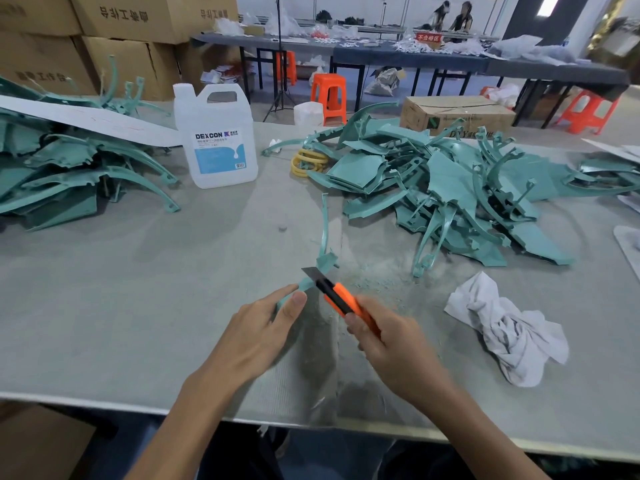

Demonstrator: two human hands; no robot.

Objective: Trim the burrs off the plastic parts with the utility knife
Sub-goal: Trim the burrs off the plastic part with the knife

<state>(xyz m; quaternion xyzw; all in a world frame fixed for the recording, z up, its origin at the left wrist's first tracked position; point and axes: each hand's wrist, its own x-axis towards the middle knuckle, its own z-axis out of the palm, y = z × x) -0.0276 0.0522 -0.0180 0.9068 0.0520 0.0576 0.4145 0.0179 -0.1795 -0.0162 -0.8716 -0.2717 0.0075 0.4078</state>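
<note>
My left hand [266, 327] pinches the near end of a thin curved teal plastic part [325, 233] that arcs away from me over the grey table [138, 289]. My right hand [391, 344] grips an orange utility knife [346, 301], whose dark blade [313, 273] lies against the part just past my left fingertips. Fine teal shavings [377, 278] are scattered on the table to the right of the blade.
A big heap of teal parts [450, 188] lies at the right, another heap [69, 168] at the far left. A white DEXCON jug [216, 136] stands between them, yellow rings [306, 162] beside it. A crumpled white rag [512, 327] lies right of my right hand.
</note>
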